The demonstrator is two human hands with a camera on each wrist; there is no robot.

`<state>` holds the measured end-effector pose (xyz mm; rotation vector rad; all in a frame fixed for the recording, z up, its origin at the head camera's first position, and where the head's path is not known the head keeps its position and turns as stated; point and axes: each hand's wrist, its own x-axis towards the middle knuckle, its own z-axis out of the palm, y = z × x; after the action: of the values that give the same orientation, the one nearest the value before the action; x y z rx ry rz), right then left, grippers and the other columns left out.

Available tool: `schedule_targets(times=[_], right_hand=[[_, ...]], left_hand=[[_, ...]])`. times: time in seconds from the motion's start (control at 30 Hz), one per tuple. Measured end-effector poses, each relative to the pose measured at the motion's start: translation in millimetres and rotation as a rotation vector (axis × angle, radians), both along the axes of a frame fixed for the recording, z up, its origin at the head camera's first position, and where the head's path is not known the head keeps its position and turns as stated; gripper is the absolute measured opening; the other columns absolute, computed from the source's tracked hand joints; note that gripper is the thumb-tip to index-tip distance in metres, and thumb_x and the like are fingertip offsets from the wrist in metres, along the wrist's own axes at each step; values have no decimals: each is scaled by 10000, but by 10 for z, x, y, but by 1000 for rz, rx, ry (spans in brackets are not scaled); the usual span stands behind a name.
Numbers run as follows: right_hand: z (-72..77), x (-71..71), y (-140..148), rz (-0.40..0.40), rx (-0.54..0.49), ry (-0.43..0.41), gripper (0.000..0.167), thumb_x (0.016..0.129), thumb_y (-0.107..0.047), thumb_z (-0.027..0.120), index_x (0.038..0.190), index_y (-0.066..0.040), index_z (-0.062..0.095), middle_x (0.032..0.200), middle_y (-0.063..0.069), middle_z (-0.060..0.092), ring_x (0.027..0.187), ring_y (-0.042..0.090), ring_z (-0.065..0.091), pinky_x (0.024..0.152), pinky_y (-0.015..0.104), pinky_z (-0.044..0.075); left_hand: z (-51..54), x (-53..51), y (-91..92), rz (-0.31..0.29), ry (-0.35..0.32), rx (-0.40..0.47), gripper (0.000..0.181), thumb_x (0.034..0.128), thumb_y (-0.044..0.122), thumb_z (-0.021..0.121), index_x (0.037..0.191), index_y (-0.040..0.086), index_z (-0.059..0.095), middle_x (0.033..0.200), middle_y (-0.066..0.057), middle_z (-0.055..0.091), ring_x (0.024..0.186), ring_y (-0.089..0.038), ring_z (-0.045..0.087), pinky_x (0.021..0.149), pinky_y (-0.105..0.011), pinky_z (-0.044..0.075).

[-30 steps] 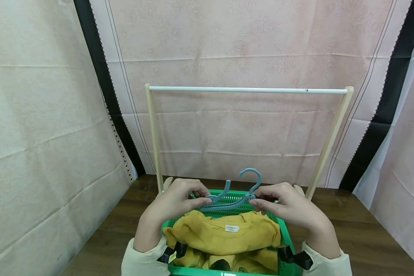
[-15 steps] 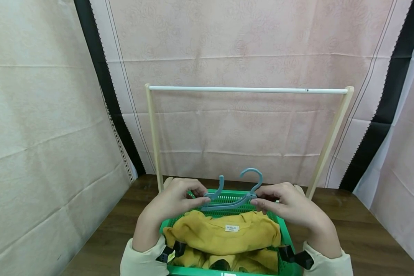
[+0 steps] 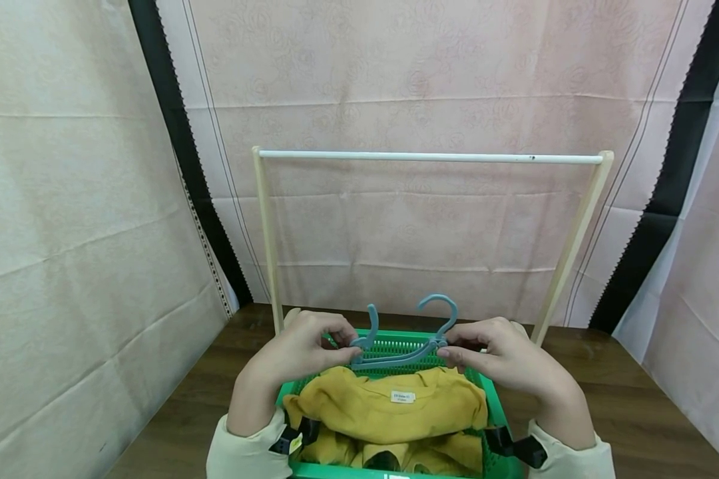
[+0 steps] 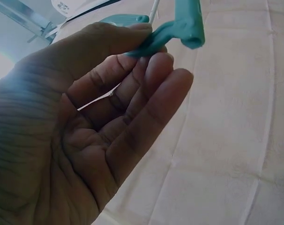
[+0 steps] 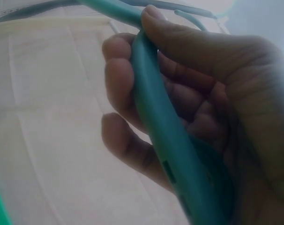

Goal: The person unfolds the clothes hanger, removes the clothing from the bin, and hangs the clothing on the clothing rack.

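Observation:
A light blue plastic clothes hanger (image 3: pixel 395 361) is held low above the back of the basket, its hook pointing up. My left hand (image 3: pixel 305 346) pinches it at the left between thumb and fingers, beside a short upright piece (image 3: pixel 373 322). In the left wrist view, the pinched hanger part (image 4: pixel 189 26) looks teal. My right hand (image 3: pixel 494 342) pinches the hanger just below the hook; in the right wrist view a long hanger arm (image 5: pixel 156 93) crosses the palm. Below lies a mustard yellow garment (image 3: pixel 422 419) with a white neck label, its collar facing up.
The green basket (image 3: pixel 496 399) under my hands holds the garment and stands on a brown wooden table (image 3: pixel 629 412). Behind it rises a rack with a white horizontal bar (image 3: pixel 425 157) and cream posts. Pale cloth walls (image 3: pixel 407 80) surround the table.
The hanger's upright left piece has shifted left, farther from the hook. My left hand has moved slightly left with it; the right hand stays almost where it was.

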<state>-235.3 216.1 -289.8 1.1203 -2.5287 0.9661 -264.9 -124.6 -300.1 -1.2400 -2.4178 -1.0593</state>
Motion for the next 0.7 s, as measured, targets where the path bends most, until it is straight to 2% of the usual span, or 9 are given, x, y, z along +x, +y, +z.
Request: schedule_targets(times=[0.27, 0.5, 0.7], right_hand=[[0, -4, 12, 11, -12, -16, 77, 1005, -276, 646, 954, -310, 692, 766, -165, 682, 666, 53, 656, 576, 280, 537], [2, -33, 71, 91, -66, -56, 101, 1010, -176, 635, 988, -240, 710, 831, -105, 708, 695, 92, 677, 624, 310, 572], [4, -30, 117, 104, -89, -64, 117, 1013, -149, 626, 1001, -222, 716, 809, -83, 700, 676, 116, 650, 601, 312, 559]], left_hand=[[3, -1, -10, -8, 9, 2, 113, 879, 135, 802, 918, 220, 739, 816, 151, 697, 734, -20, 660, 626, -263, 564], [6, -14, -30, 4, 48, -12, 47, 896, 209, 794, 909, 200, 750, 819, 164, 692, 737, -13, 647, 611, -265, 545], [4, -15, -65, 7, -17, -2, 54, 909, 247, 779, 932, 207, 750, 825, 142, 691, 736, -52, 644, 626, -273, 543]])
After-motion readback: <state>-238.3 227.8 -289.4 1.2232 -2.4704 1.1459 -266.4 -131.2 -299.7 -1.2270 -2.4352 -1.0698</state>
